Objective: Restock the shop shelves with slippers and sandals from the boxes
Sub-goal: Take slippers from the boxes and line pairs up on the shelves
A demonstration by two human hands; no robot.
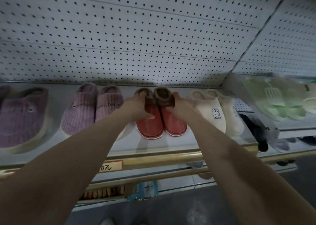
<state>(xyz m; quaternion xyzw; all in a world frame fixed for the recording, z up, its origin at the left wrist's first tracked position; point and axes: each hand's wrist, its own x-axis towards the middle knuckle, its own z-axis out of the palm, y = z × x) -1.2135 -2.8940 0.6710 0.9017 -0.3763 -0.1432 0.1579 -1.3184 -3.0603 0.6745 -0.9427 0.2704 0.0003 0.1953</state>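
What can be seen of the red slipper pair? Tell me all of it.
The red slipper pair stands side by side on the shelf, toes toward the camera, between purple slippers and cream slippers. Smooth red uppers with seams, brown fleecy collars, pale sole rims. The left hand and right hand each hold one collar.

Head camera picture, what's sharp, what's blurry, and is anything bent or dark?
Head view: dim, even light, no glare; red slippers at centre are sharpest; green sandals and far-left purple slippers smear toward the edges; the wide lens slants the pegboard seams; soft shadow along its base.
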